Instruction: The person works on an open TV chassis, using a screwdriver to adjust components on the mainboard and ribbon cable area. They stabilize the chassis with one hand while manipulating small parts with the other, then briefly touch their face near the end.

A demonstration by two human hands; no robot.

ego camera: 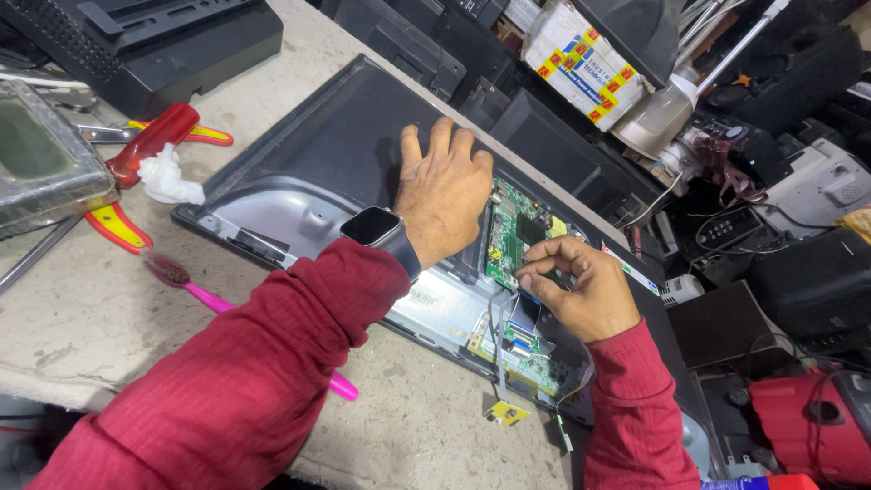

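A dark monitor (318, 154) lies face down on the workbench, with its back partly opened. My left hand (442, 191) rests flat on the dark back panel, fingers spread, a smartwatch on the wrist. Beside it a green circuit board (510, 238) is exposed. My right hand (581, 286) pinches a flat ribbon cable (524, 311) at the lower edge of that board. A second narrow green board (522, 358) lies below the cable, and a small yellow tag (506, 414) hangs off the monitor's edge.
A pink toothbrush (204, 295) lies on the bench (82, 318) near my left arm. Red and yellow handled tools (150, 141) and a wad of white cloth (168, 180) lie at the left. Stacked black equipment, a taped carton (581, 59) and cables crowd the far right.
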